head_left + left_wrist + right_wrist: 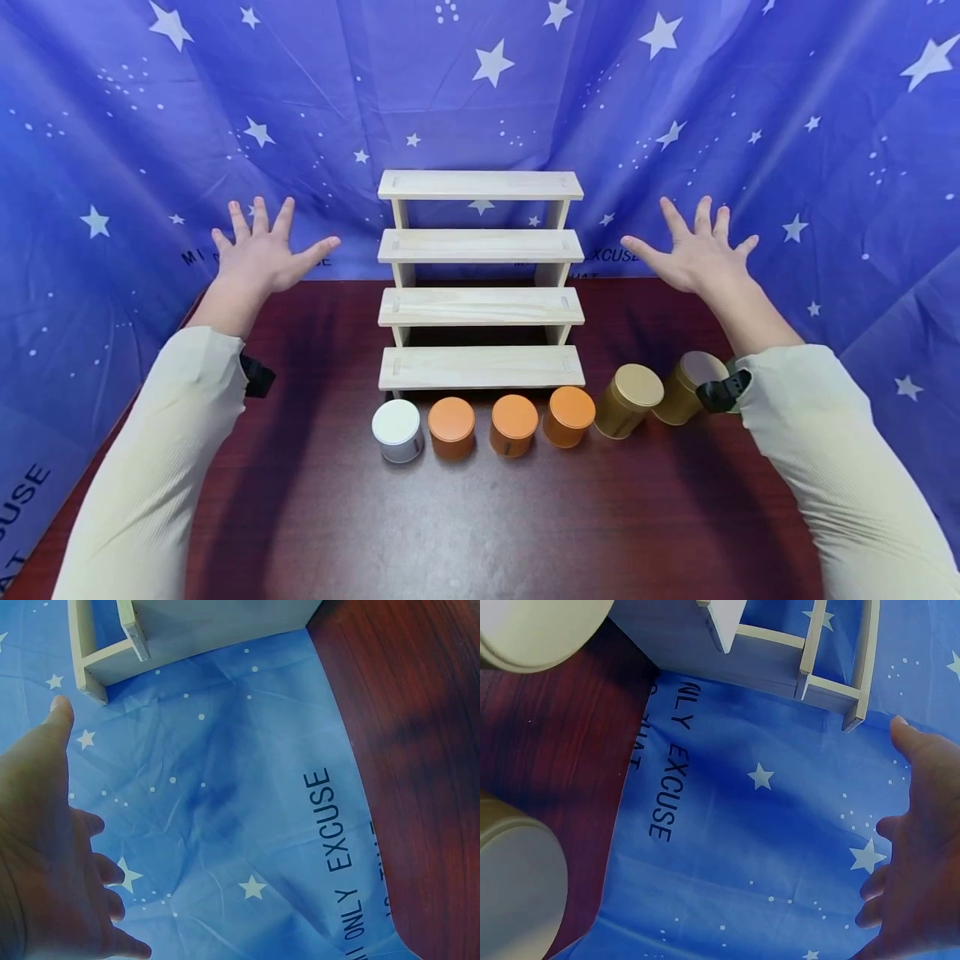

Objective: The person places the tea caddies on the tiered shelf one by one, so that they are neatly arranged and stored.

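My left hand (260,257) is held up with fingers spread, left of a pale wooden stepped rack (480,307); it holds nothing. On the rack's other side my right hand (701,252) is raised the same way, also holding nothing. In front of the rack stands a row of round lidded tins: a silver-white tin (398,432), an orange tin (452,427), a second orange tin (513,426), a third orange tin (569,417), a gold tin (628,402) and another gold tin (687,388). The last is nearest my right wrist, whose sleeve partly overlaps it.
A dark red-brown wooden table (480,525) carries the rack and tins. Behind and at both sides hangs a blue cloth (315,100) with white stars and printed words. The rack has several narrow tiers rising toward the back. A black strap device (257,377) sits on the left wrist.
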{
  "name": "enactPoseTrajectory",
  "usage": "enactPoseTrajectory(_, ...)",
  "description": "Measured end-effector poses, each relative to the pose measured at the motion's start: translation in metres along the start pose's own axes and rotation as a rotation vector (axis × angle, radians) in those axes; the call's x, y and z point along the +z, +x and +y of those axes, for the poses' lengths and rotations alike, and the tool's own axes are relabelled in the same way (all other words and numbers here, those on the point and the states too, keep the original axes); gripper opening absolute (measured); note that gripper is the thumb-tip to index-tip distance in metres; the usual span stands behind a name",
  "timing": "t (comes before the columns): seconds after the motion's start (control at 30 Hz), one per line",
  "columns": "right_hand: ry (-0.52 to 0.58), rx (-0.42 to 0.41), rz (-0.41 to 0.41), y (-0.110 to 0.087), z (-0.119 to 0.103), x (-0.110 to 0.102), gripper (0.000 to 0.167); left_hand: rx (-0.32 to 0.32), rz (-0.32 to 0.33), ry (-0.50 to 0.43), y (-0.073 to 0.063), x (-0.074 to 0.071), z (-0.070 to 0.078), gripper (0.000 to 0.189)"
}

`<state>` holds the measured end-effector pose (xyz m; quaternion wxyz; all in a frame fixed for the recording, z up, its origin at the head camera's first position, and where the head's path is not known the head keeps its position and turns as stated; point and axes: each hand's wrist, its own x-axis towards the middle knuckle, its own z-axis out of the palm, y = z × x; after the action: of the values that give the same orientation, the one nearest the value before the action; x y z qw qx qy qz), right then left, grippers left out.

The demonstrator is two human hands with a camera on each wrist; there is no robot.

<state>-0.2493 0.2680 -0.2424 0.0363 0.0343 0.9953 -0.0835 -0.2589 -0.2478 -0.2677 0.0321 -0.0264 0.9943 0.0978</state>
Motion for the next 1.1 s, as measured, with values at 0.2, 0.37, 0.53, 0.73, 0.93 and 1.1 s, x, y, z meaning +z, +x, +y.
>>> enactPoseTrajectory(0.2,0.016,-0.012,0.011,-0.001,0.004,0.002,0.096,0.005,0.002,-0.024,0.002,0.001,0.0,0.104)
enactPoseTrajectory(0.37,0.045,-0.034,0.016,-0.003,0.006,0.005,0.095,0.035,0.027,-0.131,0.005,0.004,0.0,0.103)
enactPoseTrajectory(0.53,0.08,-0.059,0.041,-0.008,0.007,0.01,0.096,0.106,0.066,-0.392,0.007,0.014,0.004,0.101)
enactPoseTrajectory(0.73,0.177,-0.123,0.068,-0.018,0.005,0.016,0.093,0.144,0.098,-0.662,0.008,0.031,0.014,0.094)
enactPoseTrajectory(0.93,0.286,-0.177,0.057,-0.03,0.002,0.023,0.086,0.171,0.108,-0.831,0.017,0.049,0.024,0.085)
enactPoseTrajectory(1.1,0.355,-0.212,0.012,-0.04,-0.005,0.03,0.082,0.172,0.067,-0.932,0.023,0.061,0.031,0.08)
